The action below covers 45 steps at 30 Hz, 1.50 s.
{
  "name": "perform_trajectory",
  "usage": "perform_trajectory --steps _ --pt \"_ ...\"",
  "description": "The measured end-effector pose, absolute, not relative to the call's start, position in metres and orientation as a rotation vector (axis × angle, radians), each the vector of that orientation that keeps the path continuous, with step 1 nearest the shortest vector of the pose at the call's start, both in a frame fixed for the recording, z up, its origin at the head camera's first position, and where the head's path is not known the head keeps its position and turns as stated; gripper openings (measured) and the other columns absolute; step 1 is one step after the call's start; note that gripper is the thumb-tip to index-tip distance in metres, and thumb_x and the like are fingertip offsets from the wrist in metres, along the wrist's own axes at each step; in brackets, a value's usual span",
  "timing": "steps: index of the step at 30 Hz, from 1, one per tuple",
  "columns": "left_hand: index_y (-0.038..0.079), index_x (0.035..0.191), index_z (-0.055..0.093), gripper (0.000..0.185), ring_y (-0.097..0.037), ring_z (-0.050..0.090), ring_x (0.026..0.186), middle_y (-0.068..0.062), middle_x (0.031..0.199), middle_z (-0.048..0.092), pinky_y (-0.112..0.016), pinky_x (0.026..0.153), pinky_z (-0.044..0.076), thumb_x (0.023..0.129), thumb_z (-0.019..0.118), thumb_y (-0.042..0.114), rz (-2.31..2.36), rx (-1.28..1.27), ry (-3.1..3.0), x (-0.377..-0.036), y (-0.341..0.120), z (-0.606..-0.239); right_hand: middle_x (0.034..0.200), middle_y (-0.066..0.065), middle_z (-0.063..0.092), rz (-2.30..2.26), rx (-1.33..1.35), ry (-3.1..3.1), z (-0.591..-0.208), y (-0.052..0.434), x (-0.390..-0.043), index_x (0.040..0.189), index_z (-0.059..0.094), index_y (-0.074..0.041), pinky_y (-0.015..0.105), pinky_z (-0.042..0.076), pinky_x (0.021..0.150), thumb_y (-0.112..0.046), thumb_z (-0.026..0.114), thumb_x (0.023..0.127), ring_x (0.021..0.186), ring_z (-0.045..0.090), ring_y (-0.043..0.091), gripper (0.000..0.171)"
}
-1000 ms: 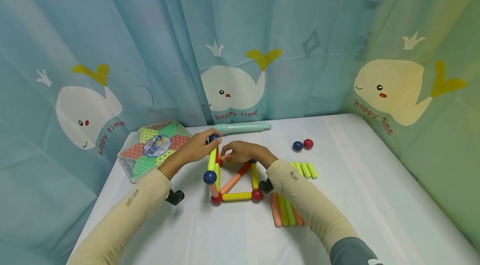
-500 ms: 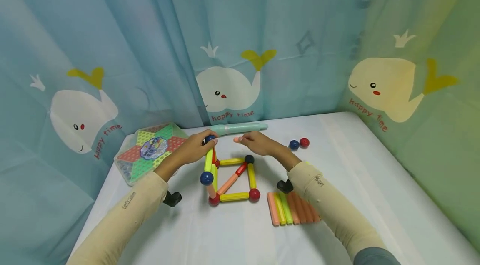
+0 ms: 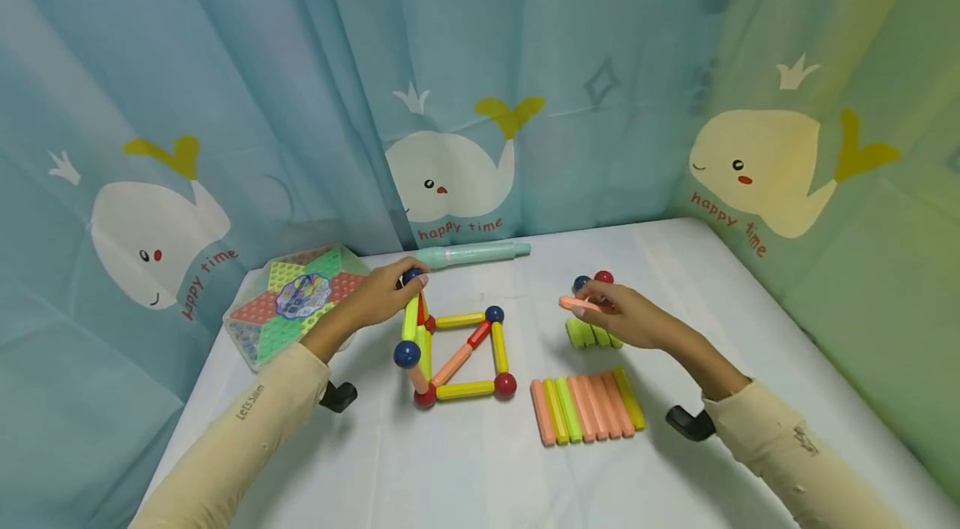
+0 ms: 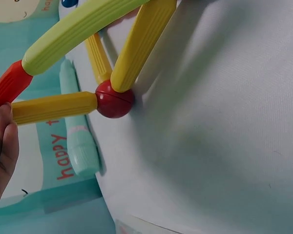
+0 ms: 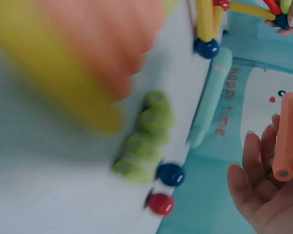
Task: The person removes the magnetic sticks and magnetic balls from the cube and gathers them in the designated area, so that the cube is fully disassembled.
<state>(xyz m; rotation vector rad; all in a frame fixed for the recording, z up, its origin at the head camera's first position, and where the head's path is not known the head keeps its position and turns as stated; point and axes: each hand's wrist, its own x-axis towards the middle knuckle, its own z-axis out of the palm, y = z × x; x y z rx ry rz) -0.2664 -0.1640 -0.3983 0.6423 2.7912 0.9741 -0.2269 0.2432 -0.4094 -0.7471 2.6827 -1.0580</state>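
Note:
A frame of coloured rods and balls (image 3: 453, 350) stands on the white table (image 3: 465, 471). My left hand (image 3: 390, 291) pinches the dark blue ball (image 3: 411, 276) at the frame's raised top. In the left wrist view a red ball (image 4: 115, 99) joins yellow rods beside my palm (image 4: 2, 156). My right hand (image 3: 611, 312) holds a short orange rod (image 3: 579, 305) (image 5: 286, 139) above the short green rods (image 3: 588, 335) (image 5: 144, 134), close to a loose blue ball (image 3: 581, 283) (image 5: 170, 174) and red ball (image 3: 603, 276) (image 5: 161, 204).
A row of several orange, yellow and green rods (image 3: 587, 408) lies in front of my right hand. A mint pen-like tube (image 3: 472, 252) lies by the whale curtain (image 3: 450, 96). A hexagonal checkers box (image 3: 296, 300) sits at the far left.
My right hand has drawn away from the frame to the right, carrying the orange rod over to the green rods. My left hand has stayed on the top blue ball.

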Motion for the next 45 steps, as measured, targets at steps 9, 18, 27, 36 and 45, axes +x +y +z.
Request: perform_trajectory --steps 9,18,27,36,45 --pt "0.013 0.131 0.059 0.035 -0.02 0.056 0.088 -0.005 0.105 0.065 -0.035 0.079 0.049 0.106 0.048 0.035 0.948 0.632 2.802 -0.265 -0.166 -0.396 0.087 0.003 0.066 -0.948 -0.617 2.671 -0.423 0.29 -0.189 0.119 0.066 -0.007 0.026 0.047 0.061 -0.023 0.063 0.099 0.073 0.055 0.009 0.025" --pt "0.013 0.131 0.058 0.033 -0.02 0.055 0.083 -0.006 0.098 0.063 -0.031 0.074 0.047 0.107 0.048 0.034 0.974 0.647 2.783 -0.267 -0.165 -0.399 0.082 -0.002 0.062 -0.788 -0.505 2.796 -0.448 0.317 -0.165 0.119 0.064 -0.004 0.026 0.041 0.058 -0.019 0.068 0.094 0.066 0.049 0.007 0.029" --pt "0.013 0.132 0.057 0.035 -0.02 0.055 0.085 -0.007 0.101 0.063 -0.033 0.075 0.047 0.107 0.047 0.035 0.938 0.64 2.786 -0.268 -0.164 -0.396 0.078 -0.005 0.06 -0.809 -0.485 2.708 -0.465 0.316 -0.16 0.13 0.057 0.001 0.025 0.04 0.055 -0.019 0.065 0.097 0.059 0.047 0.005 0.04" --pt "0.015 0.133 0.057 0.037 -0.021 0.057 0.089 -0.007 0.106 0.064 -0.035 0.079 0.05 0.107 0.047 0.037 0.904 0.598 2.8 -0.266 -0.163 -0.394 0.077 -0.006 0.059 -0.829 -0.578 2.722 -0.467 0.311 -0.162 0.131 0.058 0.002 0.023 0.038 0.055 -0.02 0.064 0.098 0.06 0.045 0.001 0.04" --pt "0.014 0.133 0.057 0.037 -0.021 0.056 0.088 -0.006 0.105 0.064 -0.035 0.079 0.049 0.107 0.046 0.038 0.911 0.613 2.805 -0.267 -0.162 -0.396 0.078 -0.004 0.06 -0.88 -0.562 2.65 -0.464 0.31 -0.158 0.137 0.052 0.004 0.023 0.041 0.055 -0.023 0.063 0.099 0.059 0.049 0.003 0.047"
